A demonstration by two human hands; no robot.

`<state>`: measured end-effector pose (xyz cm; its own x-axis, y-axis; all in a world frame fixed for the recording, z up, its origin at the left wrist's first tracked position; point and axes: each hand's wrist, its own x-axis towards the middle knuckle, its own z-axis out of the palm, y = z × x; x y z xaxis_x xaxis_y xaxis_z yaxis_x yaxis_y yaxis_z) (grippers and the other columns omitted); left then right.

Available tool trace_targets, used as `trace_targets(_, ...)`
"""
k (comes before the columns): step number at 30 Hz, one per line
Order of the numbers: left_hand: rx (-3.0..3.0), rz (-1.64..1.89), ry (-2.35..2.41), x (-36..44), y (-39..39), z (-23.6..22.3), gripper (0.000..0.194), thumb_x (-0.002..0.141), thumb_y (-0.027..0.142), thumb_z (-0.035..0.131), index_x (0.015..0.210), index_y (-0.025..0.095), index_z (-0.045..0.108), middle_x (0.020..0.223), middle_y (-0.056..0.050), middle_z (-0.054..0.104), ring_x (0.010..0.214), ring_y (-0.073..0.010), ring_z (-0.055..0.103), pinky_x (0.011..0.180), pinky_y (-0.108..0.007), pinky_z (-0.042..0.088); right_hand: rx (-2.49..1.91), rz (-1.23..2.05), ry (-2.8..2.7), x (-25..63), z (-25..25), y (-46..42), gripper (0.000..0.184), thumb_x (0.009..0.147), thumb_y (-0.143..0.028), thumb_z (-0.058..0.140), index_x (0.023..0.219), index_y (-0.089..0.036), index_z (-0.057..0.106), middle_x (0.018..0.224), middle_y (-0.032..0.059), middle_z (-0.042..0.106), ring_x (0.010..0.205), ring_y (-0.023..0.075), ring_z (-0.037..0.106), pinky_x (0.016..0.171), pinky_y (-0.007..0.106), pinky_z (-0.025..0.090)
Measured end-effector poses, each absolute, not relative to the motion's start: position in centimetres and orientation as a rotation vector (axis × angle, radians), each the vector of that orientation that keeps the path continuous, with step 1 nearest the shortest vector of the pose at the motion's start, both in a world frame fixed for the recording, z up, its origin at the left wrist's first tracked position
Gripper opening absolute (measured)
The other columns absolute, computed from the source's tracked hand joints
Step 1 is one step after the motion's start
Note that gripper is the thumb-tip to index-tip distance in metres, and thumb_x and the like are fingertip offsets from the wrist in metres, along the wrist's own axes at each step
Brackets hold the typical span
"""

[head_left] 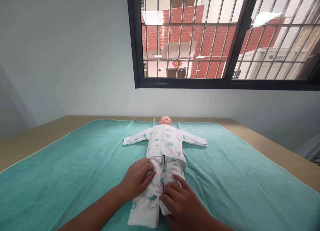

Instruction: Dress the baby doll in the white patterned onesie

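A baby doll (165, 121) lies on its back, its head toward the wall and its arms stretched out sideways. It wears a white long-sleeved top (160, 142) and matching white pants (151, 204) printed with small green and red figures. My left hand (137, 177) rests on the upper part of the left pant leg, with thumb and fingers apart. Lower down, my right hand (178, 201) has its fingers curled over the right pant leg, the index finger stretched forward. That leg's cuff sits higher than the left one, and my right thumb is partly hidden.
A green cloth (82, 167) with shallow creases covers most of the wooden table (255, 136). Behind the table stands a pale wall (75, 57) with a dark-framed, barred window (185, 82).
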<state>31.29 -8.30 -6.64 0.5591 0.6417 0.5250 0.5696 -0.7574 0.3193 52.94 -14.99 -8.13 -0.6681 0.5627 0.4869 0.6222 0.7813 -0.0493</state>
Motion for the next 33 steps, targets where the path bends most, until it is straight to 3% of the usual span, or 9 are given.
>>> trace_targets(5, 2.535, 0.973, 1.155, 31.1, -7.8, -6.6, 0.018, 0.097, 0.033, 0.038, 0.095, 0.023, 0.053, 0.089, -0.003, 0.057, 0.082, -0.0171, 0.053, 0.075, -0.032, 0.044, -0.767, -0.176, -2.387, 53.1, -7.9, -14.9, 0.002, 0.080, -0.022, 0.055, 0.079, -0.022, 0.055, 0.075, -0.0010, 0.064, 0.074, 0.0152, 0.057, 0.105, 0.041, 0.035)
trace_targets(10, 2.483, 0.946, 1.158, 31.1, -7.7, -6.7, 0.017, 0.096, 0.034, 0.039, 0.099, 0.024, 0.053, 0.090, -0.002, 0.056, 0.081, -0.0167, 0.053, 0.075, -0.032, 0.044, -0.480, -0.349, -2.305, 52.4, -7.2, -15.4, 0.018, 0.091, -0.026, 0.049, 0.076, -0.022, 0.055, 0.067, -0.0038, 0.064, 0.067, 0.0119, 0.058, 0.108, 0.039, 0.035)
trace_targets(14, 2.473, 0.932, 1.157, 31.0, -7.8, -6.7, 0.017, 0.097, 0.035, 0.039, 0.098, 0.024, 0.053, 0.090, -0.002, 0.055, 0.081, -0.0164, 0.053, 0.075, -0.031, 0.044, -0.427, -0.408, -2.313, 53.2, -5.0, -15.8, 0.008, 0.091, -0.025, 0.055, 0.090, -0.022, 0.062, 0.079, -0.0020, 0.072, 0.075, 0.0121, 0.063, 0.107, 0.037, 0.039)
trace_targets(18, 2.456, 0.927, 1.162, 31.0, -7.6, -6.8, 0.018, 0.097, 0.035, 0.038, 0.099, 0.024, 0.053, 0.091, -0.002, 0.055, 0.080, -0.0160, 0.053, 0.075, -0.031, 0.044, -0.415, -0.430, -2.333, 53.7, -4.6, -15.7, 0.014, 0.091, -0.035, 0.057, 0.095, -0.022, 0.063, 0.090, 0.0021, 0.075, 0.090, 0.0161, 0.066, 0.105, 0.037, 0.042)
trace_targets(23, 2.430, 0.924, 1.169, 30.9, -7.5, -6.9, 0.018, 0.097, 0.035, 0.038, 0.100, 0.025, 0.053, 0.092, -0.001, 0.055, 0.081, -0.0161, 0.054, 0.076, -0.031, 0.044, -0.358, -0.278, -2.341, 53.0, -6.3, -15.4, 0.019, 0.095, -0.030, 0.048, 0.081, -0.020, 0.057, 0.068, -0.0018, 0.068, 0.066, 0.0115, 0.063, 0.101, 0.035, 0.045)
trace_targets(26, 2.412, 0.920, 1.170, 30.9, -7.5, -6.9, 0.018, 0.097, 0.035, 0.038, 0.100, 0.025, 0.052, 0.093, -0.001, 0.055, 0.081, -0.0159, 0.054, 0.075, -0.030, 0.044, -0.393, -0.087, -2.266, 53.4, -5.8, -15.7, 0.008, 0.094, -0.025, 0.050, 0.092, -0.020, 0.056, 0.073, 0.0007, 0.069, 0.069, 0.0123, 0.064, 0.092, 0.033, 0.051)
trace_targets(29, 2.390, 0.917, 1.173, 30.9, -7.5, -7.0, 0.018, 0.097, 0.035, 0.037, 0.099, 0.025, 0.052, 0.092, -0.001, 0.055, 0.080, -0.0155, 0.054, 0.073, -0.030, 0.044, -0.480, 0.169, -2.092, 54.1, -4.8, -16.1, 0.011, 0.095, -0.019, 0.048, 0.103, -0.022, 0.053, 0.086, 0.0031, 0.072, 0.078, 0.0130, 0.066, 0.088, 0.032, 0.052)
trace_targets(33, 2.368, 0.920, 1.186, 30.9, -7.4, -7.0, 0.019, 0.097, 0.036, 0.037, 0.099, 0.025, 0.052, 0.090, -0.002, 0.055, 0.079, -0.0158, 0.053, 0.073, -0.030, 0.045, -0.545, 0.254, -2.034, 54.0, -4.5, -15.9, 0.012, 0.093, -0.015, 0.048, 0.101, -0.023, 0.054, 0.091, 0.0035, 0.070, 0.083, 0.0145, 0.065, 0.086, 0.033, 0.051)
